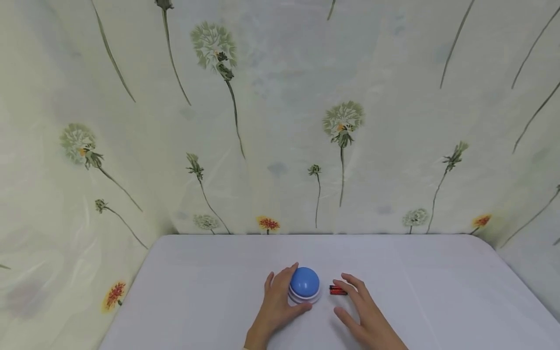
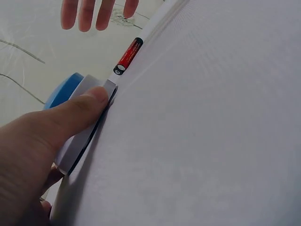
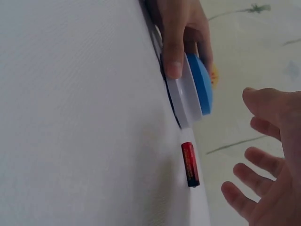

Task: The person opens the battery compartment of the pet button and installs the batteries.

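A round push button with a blue dome (image 1: 305,282) and a white base (image 2: 76,148) sits on the white table. My left hand (image 1: 276,305) grips it from its left side, thumb against the near side of the base and fingers round the far side. Just right of the button lie small red-and-black batteries (image 1: 337,293), close together. Over and beside them hovers my right hand (image 1: 366,318), fingers spread and loosely bent, holding nothing. In the right wrist view, a gap shows between this hand (image 3: 277,188) and the battery (image 3: 190,165). The button's underside is hidden.
A white cloth covers the table (image 1: 197,282), with rounded far corners. Behind it and at both sides hangs a pale sheet (image 1: 280,121) printed with dandelions and orange flowers, meeting the table's back edge.
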A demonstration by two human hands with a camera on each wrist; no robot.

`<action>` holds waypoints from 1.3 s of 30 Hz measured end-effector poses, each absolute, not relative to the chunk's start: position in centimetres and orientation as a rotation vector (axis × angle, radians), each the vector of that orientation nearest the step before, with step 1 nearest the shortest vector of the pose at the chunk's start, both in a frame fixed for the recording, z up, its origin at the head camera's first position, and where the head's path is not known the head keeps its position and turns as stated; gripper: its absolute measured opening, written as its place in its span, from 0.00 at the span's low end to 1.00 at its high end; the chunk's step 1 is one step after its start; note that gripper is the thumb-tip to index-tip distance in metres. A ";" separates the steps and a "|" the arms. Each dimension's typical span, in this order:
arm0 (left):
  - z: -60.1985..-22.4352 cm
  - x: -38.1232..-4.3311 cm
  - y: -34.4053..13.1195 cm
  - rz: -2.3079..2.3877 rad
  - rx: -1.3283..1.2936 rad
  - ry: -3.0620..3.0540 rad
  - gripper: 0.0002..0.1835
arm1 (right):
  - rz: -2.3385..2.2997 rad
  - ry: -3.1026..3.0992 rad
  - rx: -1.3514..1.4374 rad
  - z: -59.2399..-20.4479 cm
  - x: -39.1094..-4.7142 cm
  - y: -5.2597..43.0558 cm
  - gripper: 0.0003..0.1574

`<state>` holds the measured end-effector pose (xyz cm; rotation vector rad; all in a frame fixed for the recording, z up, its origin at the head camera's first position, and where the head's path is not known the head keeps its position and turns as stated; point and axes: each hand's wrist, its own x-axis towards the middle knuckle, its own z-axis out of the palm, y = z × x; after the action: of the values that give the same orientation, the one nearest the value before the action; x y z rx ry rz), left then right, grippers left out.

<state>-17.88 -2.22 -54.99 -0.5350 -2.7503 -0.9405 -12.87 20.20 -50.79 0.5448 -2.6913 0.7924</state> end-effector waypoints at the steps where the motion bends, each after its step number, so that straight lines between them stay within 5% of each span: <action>1: -55.0 -17.8 -2.2 -0.948 -0.534 -2.750 0.52 | 0.798 -2.693 0.556 -50.7 -12.9 20.1 0.37; 39: -52.1 -17.5 -3.4 -1.401 -0.434 -2.632 0.28 | 1.080 -2.583 0.865 -49.6 -15.0 17.2 0.44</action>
<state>-17.51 -3.42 -52.10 -0.4341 -2.6323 -1.4006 -15.01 17.24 -49.63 0.8654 -2.5834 1.0804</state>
